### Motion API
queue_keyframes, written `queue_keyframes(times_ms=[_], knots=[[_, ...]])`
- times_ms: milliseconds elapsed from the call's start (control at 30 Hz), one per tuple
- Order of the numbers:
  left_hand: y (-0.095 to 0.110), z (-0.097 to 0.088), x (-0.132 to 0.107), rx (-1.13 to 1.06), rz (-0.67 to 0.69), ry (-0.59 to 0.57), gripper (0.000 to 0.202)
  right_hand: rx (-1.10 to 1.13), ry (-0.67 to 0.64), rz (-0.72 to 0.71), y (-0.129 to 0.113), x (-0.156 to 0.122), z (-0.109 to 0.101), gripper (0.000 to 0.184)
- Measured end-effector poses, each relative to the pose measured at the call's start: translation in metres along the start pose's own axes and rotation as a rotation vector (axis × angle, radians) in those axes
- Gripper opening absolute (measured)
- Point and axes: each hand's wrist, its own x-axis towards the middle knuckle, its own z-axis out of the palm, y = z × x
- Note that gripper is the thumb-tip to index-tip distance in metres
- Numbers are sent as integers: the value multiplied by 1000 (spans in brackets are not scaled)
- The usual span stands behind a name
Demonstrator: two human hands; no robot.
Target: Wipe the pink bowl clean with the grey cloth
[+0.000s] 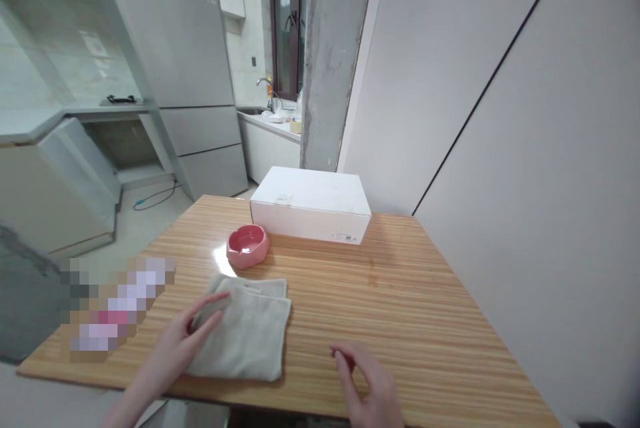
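A folded grey-green cloth (245,335) lies near the front edge of the wooden table, left of the middle, its upper layers slightly offset at the back. Over its left side is my left hand (187,338), thumb and forefinger stretched out and spread; the other fingers are mostly hidden. To the right of the cloth and apart from it, my right hand (367,381) hovers low above the tabletop. Its thumb and forefinger tips come together in a loose pinch, with nothing visible in them. Just behind the cloth sits a pink ashtray-like bowl (247,246).
A white box (313,205) stands at the back of the wooden table (400,321). A blurred-out, pale purple and pink object (125,308) lies along the left edge. A wall (525,181) runs along the right side. Beyond are a fridge (185,68) and a sink (253,110).
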Motion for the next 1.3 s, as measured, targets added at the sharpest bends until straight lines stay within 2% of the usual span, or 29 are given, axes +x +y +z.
queue_keyframes(times_ms=[100,167,233,300,333,367,433,500,600,667,767,900,1167,1300], knots=[[-42,-33,5,239,30,148,44,-128,5,73,23,3,-27,25],[-59,-42,7,356,80,222,48,-204,26,84,34,8,-39,28],[-60,-39,7,467,146,362,47,-265,53,82,41,13,-44,29],[-44,-24,3,545,219,521,42,-318,62,61,42,18,-43,29],[-31,-11,0,557,264,566,38,-343,56,43,41,20,-40,29],[-16,4,-4,533,302,560,34,-366,46,22,40,22,-36,29],[14,38,-13,435,391,479,29,-401,18,-21,35,23,-23,31],[39,73,-20,379,466,338,25,-440,-9,-50,31,23,-9,34],[61,112,-25,458,505,128,20,-531,-46,-65,29,21,11,36],[68,126,-26,549,497,52,26,-599,-82,-81,29,20,19,36],[70,130,-25,623,492,1,24,-641,-132,-106,30,19,23,36],[68,127,-26,611,512,-4,23,-617,-163,-119,29,19,19,36],[68,128,-25,582,472,-10,23,-649,-120,-185,32,16,21,39],[67,128,-25,587,468,-20,23,-625,-129,-165,34,13,21,39]])
